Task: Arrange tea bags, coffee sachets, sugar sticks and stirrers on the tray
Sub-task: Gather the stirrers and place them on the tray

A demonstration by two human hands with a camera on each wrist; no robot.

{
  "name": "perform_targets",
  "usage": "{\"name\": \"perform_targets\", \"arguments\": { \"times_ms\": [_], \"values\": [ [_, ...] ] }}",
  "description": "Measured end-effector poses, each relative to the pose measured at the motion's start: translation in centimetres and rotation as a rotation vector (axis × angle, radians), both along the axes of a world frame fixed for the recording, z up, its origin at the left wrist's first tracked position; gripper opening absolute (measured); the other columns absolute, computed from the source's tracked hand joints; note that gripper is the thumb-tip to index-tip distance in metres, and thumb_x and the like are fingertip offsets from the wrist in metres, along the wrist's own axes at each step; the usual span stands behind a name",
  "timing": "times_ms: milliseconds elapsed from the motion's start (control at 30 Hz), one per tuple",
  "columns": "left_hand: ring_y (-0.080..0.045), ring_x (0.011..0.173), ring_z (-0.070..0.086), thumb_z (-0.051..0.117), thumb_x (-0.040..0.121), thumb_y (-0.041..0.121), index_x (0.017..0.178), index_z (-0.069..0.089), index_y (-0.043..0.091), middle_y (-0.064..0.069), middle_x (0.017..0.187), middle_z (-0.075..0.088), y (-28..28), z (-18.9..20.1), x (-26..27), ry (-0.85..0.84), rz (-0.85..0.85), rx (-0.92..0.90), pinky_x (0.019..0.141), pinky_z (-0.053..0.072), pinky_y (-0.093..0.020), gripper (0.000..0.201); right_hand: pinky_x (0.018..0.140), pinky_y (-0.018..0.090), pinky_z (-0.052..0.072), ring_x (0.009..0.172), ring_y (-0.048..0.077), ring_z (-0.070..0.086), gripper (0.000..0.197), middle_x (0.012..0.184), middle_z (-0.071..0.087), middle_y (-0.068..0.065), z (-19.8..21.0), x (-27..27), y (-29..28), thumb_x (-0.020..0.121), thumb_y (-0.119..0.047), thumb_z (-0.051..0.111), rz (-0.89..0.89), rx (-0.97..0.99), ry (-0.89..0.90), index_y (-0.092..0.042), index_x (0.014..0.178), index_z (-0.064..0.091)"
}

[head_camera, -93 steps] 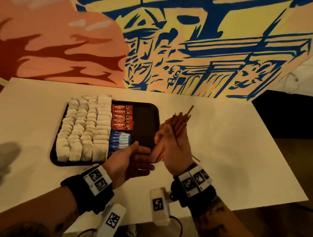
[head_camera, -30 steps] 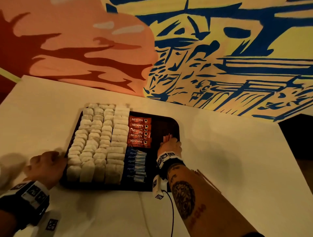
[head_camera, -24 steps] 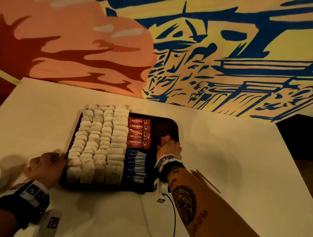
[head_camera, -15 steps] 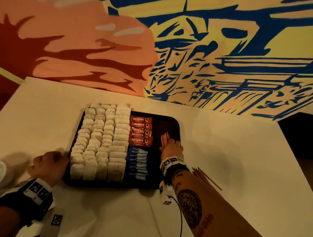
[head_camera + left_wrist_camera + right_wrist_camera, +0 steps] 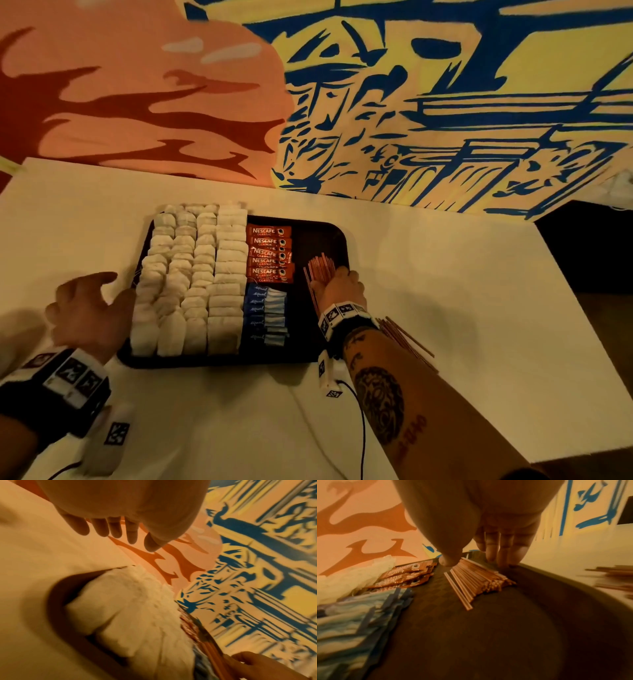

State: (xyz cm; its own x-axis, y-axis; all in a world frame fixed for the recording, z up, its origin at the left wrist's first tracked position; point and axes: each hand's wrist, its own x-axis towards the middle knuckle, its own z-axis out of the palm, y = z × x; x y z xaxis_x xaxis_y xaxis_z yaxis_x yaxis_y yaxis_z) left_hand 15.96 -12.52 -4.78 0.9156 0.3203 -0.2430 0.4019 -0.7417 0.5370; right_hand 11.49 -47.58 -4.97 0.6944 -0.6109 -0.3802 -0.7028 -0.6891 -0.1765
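Observation:
A black tray (image 5: 322, 233) holds rows of white tea bags (image 5: 191, 274), red coffee sachets (image 5: 269, 253) and blue sugar sticks (image 5: 265, 311). A bundle of brown stirrers (image 5: 318, 270) lies in its right part. My right hand (image 5: 339, 287) rests over the near end of that bundle. In the right wrist view its thumb (image 5: 448, 559) touches the left side of the stirrers (image 5: 477, 577), and its straight fingers (image 5: 505, 555) touch down on their right side. My left hand (image 5: 89, 311) hovers by the tray's left edge, its fingers (image 5: 101, 527) spread and holding nothing.
More loose stirrers (image 5: 404, 339) lie on the white table (image 5: 479, 308) just right of the tray, partly under my right forearm. A painted wall (image 5: 411, 102) stands behind the table. The table's right edge drops to a dark floor (image 5: 589, 246).
My left hand has come off the tray's left edge and spread open. My right hand has slid back toward me along the stirrers, so more of the bundle shows.

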Motion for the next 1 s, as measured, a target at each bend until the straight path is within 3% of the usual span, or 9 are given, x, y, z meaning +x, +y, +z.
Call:
{"name": "perform_targets", "arguments": {
  "times_ms": [100,167,233,400,500,567,700,833,1000],
  "values": [
    [-0.044,0.109,0.053,0.066,0.088,0.027,0.116,0.063,0.025,-0.017,0.127,0.053,-3.2,1.8,-0.9,-0.127,-0.144,-0.125,0.096,0.046,-0.054,0.028,0.098,0.046,0.043,0.126,0.031,0.045,0.058,0.137,0.045,0.010,0.9,-3.1,-0.8,0.098,-0.051,0.046,-0.032,-0.056,-0.064,-0.011,0.139,0.038],
    [-0.034,0.087,0.061,0.063,0.092,0.021,0.108,0.064,0.025,-0.013,0.109,0.062,-5.6,3.4,-2.3,-0.109,-0.237,-0.306,0.077,0.053,-0.043,0.017,0.098,0.046,0.041,0.126,0.029,0.044,0.053,0.136,0.046,0.008,1.2,-5.9,-2.1,0.097,-0.050,0.045,-0.070,-0.076,-0.085,-0.014,0.137,0.042],
    [-0.025,0.073,0.060,0.058,0.096,0.019,0.098,0.064,0.028,-0.006,0.094,0.064,-8.1,4.3,-4.5,-0.037,-0.359,-0.424,0.064,0.049,-0.034,0.011,0.101,0.045,0.038,0.130,0.029,0.039,0.057,0.141,0.042,0.007,1.2,-8.9,-3.9,0.095,-0.050,0.049,-0.085,-0.066,-0.043,-0.018,0.141,0.039],
    [-0.010,0.079,0.064,0.058,0.097,0.022,0.092,0.065,0.033,0.009,0.087,0.069,-12.7,4.2,-9.8,0.235,-0.736,-0.439,0.066,0.049,-0.024,0.014,0.122,0.046,0.018,0.152,0.027,0.006,0.099,0.165,0.009,0.003,-0.2,-15.0,-9.0,0.083,-0.068,0.057,-0.070,0.020,0.091,-0.022,0.157,0.010],
    [-0.009,0.077,0.067,0.055,0.098,0.021,0.094,0.065,0.034,0.008,0.089,0.071,-14.5,2.6,-12.1,0.392,-0.818,-0.443,0.072,0.057,-0.028,0.017,0.123,0.046,0.010,0.153,0.028,-0.006,0.121,0.166,-0.006,0.002,-1.2,-16.5,-10.5,0.072,-0.080,0.059,-0.017,0.048,0.195,-0.023,0.158,-0.005],
    [-0.008,0.079,0.067,0.054,0.098,0.022,0.096,0.063,0.036,0.009,0.092,0.071,-15.4,1.9,-13.1,0.428,-0.819,-0.432,0.073,0.056,-0.025,0.016,0.123,0.048,0.011,0.153,0.029,-0.005,0.125,0.166,-0.007,0.002,-2.1,-16.9,-10.7,0.070,-0.080,0.062,0.029,0.056,0.222,-0.024,0.157,-0.007],
    [-0.007,0.084,0.065,0.055,0.098,0.023,0.097,0.061,0.037,0.009,0.094,0.070,-17.0,1.4,-14.4,0.443,-0.794,-0.420,0.074,0.052,-0.023,0.016,0.114,0.047,0.026,0.141,0.032,0.019,0.088,0.155,0.017,0.003,-3.6,-17.4,-9.4,0.085,-0.064,0.056,0.115,-0.047,0.117,-0.026,0.154,0.014],
    [-0.011,0.084,0.065,0.053,0.098,0.023,0.099,0.059,0.037,0.008,0.094,0.070,-17.5,1.7,-14.8,0.463,-0.758,-0.389,0.079,0.056,-0.031,0.015,0.104,0.045,0.030,0.126,0.030,0.030,0.047,0.141,0.032,0.004,-4.3,-17.9,-8.4,0.098,-0.041,0.042,0.139,-0.053,0.047,-0.027,0.141,0.032],
    [-0.015,0.083,0.065,0.055,0.097,0.021,0.100,0.060,0.034,0.006,0.095,0.069,-18.2,2.3,-14.7,0.408,-0.702,-0.388,0.074,0.055,-0.030,0.014,0.102,0.044,0.034,0.121,0.029,0.037,0.035,0.134,0.041,0.007,-4.8,-17.4,-9.7,0.099,-0.023,0.033,0.145,-0.022,0.019,-0.019,0.134,0.039]
  ]
}}
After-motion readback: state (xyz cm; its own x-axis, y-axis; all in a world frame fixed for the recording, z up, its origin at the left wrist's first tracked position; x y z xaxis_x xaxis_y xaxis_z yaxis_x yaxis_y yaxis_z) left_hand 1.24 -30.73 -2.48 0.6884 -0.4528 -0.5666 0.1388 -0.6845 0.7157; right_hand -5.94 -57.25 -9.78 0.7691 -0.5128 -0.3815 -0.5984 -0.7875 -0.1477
